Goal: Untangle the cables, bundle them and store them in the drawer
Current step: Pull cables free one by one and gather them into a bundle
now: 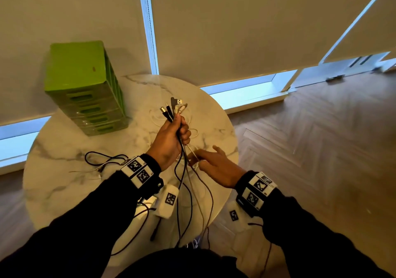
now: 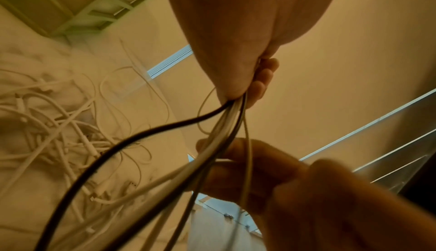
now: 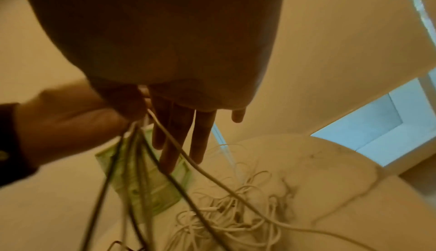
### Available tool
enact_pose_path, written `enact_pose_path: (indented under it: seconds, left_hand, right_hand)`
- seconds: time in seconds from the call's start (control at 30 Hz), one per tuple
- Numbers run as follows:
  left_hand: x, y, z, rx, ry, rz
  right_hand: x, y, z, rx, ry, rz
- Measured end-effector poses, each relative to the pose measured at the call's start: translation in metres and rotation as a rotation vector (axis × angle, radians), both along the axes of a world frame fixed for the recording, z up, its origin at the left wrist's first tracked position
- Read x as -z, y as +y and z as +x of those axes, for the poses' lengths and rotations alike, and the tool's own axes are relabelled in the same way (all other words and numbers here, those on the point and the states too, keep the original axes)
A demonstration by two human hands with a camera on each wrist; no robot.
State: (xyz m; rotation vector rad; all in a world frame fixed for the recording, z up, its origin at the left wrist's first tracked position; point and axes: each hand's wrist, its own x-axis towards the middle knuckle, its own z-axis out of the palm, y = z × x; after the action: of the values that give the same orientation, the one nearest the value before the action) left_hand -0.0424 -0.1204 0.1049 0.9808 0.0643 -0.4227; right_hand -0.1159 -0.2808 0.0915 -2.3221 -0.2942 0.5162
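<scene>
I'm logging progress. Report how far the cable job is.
Done: the left hand grips several cables with plugs gathered upward. In hand: the right hand pinches one white cable below. Left: a white tangle lies on the table; the green drawer unit looks closed.

Green drawer unit (image 1: 85,89), white grey-veined marble table (image 1: 64,181), black and white cables (image 1: 182,170).

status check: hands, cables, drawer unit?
Left hand grips cable bunch, plugs up. Right hand pinches a white cable just below that grip. White tangle remains on table. Green drawer unit shut, nothing blocking.
</scene>
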Motion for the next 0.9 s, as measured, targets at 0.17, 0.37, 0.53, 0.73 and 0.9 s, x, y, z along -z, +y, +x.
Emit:
enact_pose_path:
  seconds: [0.17, 0.37, 0.53, 0.73, 0.9]
  left_hand:
    - [0.010, -0.002, 0.008, -0.036, -0.050, 0.152]
    - [0.014, 0.000, 0.010, -0.161, -0.062, 0.316]
    - [0.010, 0.013, 0.019, -0.176, 0.029, 0.169]
    - [-0.013, 0.013, 0.013, -0.013, 0.029, 0.079]
    - [-0.029, 0.006, -0.002, 0.127, -0.048, 0.132]
  right_hand:
    - [-0.007, 0.006, -0.004, 0.124, -0.079, 0.149]
    - [-0.007, -0.023, 0.003, 0.357, -0.212, 0.133]
    - [0.007, -0.077, 0.010, 0.366, 0.163, -0.193]
    - [0.012, -0.076, 0.012, 0.048, 0.477, -0.465]
    - [-0.014, -0.004, 0.032, -0.055, 0.164, 0.105]
